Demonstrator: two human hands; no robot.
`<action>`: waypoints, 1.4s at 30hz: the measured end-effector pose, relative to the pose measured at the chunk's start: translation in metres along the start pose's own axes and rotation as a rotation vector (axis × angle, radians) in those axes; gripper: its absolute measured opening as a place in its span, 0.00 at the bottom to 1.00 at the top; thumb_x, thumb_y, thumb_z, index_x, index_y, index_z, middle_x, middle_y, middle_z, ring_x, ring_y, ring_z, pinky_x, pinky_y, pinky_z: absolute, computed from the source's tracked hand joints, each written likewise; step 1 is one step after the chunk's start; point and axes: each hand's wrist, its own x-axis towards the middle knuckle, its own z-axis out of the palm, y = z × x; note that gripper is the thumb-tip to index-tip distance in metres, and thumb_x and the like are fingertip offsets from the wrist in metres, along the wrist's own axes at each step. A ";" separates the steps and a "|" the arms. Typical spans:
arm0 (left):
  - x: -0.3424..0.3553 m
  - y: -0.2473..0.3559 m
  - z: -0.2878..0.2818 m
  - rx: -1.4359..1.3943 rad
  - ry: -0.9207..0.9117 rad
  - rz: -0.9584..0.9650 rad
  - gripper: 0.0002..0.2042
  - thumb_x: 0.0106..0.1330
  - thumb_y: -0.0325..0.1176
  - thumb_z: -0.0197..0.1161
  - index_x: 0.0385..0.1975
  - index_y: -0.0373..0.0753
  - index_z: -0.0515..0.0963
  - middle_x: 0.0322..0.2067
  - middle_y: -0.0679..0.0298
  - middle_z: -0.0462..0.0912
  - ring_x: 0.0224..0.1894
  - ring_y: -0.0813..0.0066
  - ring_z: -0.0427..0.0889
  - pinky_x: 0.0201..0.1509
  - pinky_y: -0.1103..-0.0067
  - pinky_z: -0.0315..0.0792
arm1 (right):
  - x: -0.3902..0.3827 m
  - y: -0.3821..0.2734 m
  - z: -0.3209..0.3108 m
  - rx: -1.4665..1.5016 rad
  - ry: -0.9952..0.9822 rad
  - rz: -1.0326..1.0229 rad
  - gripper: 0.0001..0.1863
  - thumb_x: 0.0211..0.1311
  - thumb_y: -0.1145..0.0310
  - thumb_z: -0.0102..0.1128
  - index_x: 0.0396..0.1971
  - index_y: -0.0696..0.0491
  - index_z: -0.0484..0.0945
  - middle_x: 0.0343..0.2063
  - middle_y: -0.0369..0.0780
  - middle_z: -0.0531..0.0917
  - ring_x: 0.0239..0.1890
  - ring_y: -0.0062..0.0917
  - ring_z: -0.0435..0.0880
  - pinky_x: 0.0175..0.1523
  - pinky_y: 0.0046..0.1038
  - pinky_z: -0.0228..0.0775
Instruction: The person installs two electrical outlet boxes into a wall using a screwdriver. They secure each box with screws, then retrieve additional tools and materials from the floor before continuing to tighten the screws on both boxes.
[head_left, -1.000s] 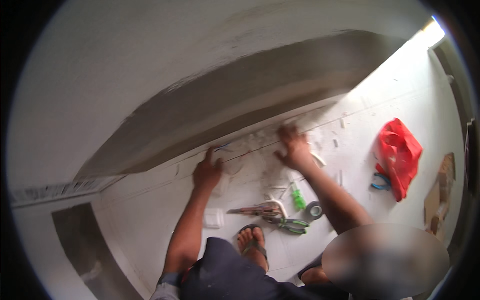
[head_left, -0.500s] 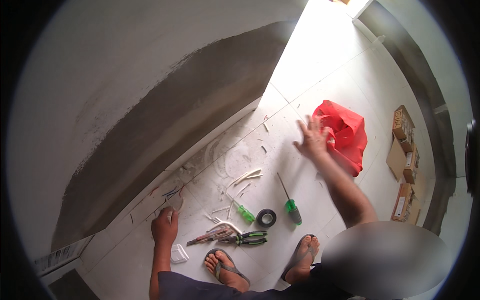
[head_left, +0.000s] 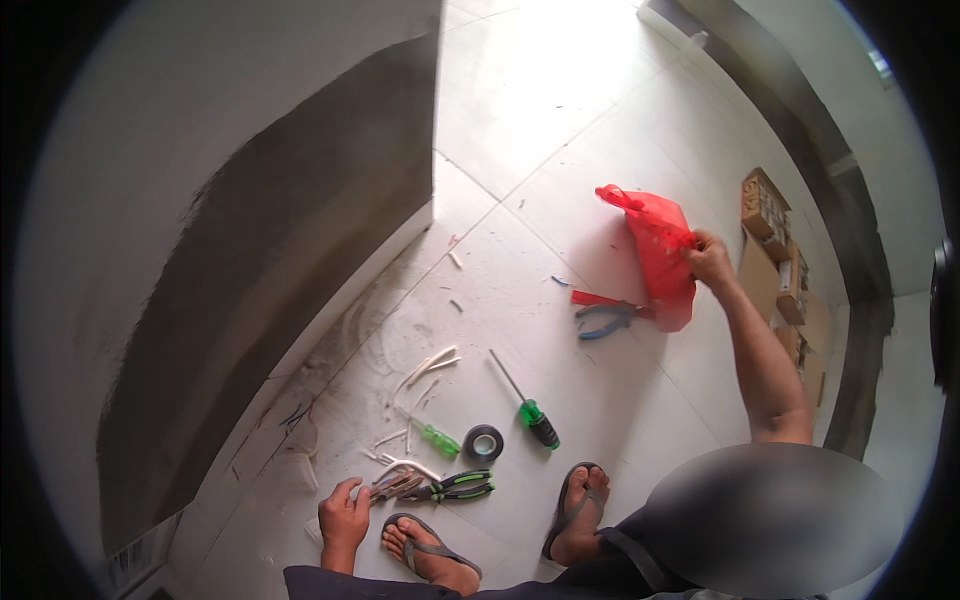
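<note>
Below me spreads the white tiled floor [head_left: 620,420]. The red bag [head_left: 660,250] is at one o'clock from my feet [head_left: 578,535], my right grip [head_left: 710,262] clamped on its three o'clock edge. Beyond, also toward three o'clock, are cardboard boxes [head_left: 765,212]. From my left grip [head_left: 343,515], the screwdriver [head_left: 540,425] lies at two o'clock. That grip is curled right by the reddish tool [head_left: 396,487]; whether it holds it, I cannot tell. At two o'clock, nearer, lies black tape [head_left: 470,446].

Pliers [head_left: 622,313] left of bag [head_left: 662,262], perhaps touching.
</note>
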 end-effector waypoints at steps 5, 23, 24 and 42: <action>-0.011 -0.008 0.022 -0.092 0.031 0.129 0.09 0.66 0.32 0.71 0.42 0.36 0.86 0.20 0.56 0.81 0.16 0.72 0.74 0.24 0.74 0.68 | -0.019 -0.019 -0.109 0.093 0.185 -0.045 0.03 0.67 0.73 0.65 0.35 0.55 0.85 0.24 0.31 0.83 0.25 0.13 0.77 0.29 0.24 0.70; 0.009 0.057 -0.038 -0.708 -0.233 -0.440 0.08 0.75 0.32 0.64 0.40 0.32 0.84 0.19 0.75 0.73 0.18 0.89 0.66 0.21 0.84 0.59 | -0.007 -0.030 0.094 -0.335 -0.111 -0.375 0.13 0.64 0.67 0.67 0.46 0.56 0.86 0.47 0.51 0.85 0.54 0.47 0.83 0.61 0.42 0.76; 0.010 0.062 -0.043 -0.778 -0.213 -0.453 0.08 0.76 0.31 0.63 0.40 0.32 0.84 0.18 0.75 0.71 0.17 0.89 0.65 0.21 0.84 0.58 | -0.003 -0.013 0.117 -0.344 -0.006 -0.333 0.12 0.64 0.68 0.66 0.44 0.55 0.86 0.46 0.51 0.85 0.53 0.47 0.83 0.60 0.42 0.76; 0.026 0.089 -0.009 -1.285 -0.306 -0.498 0.15 0.76 0.30 0.51 0.55 0.28 0.77 0.39 0.58 0.83 0.41 0.66 0.85 0.46 0.74 0.79 | -0.171 -0.163 0.236 0.108 -0.786 -0.627 0.07 0.57 0.72 0.65 0.34 0.56 0.78 0.34 0.49 0.82 0.37 0.47 0.83 0.45 0.45 0.77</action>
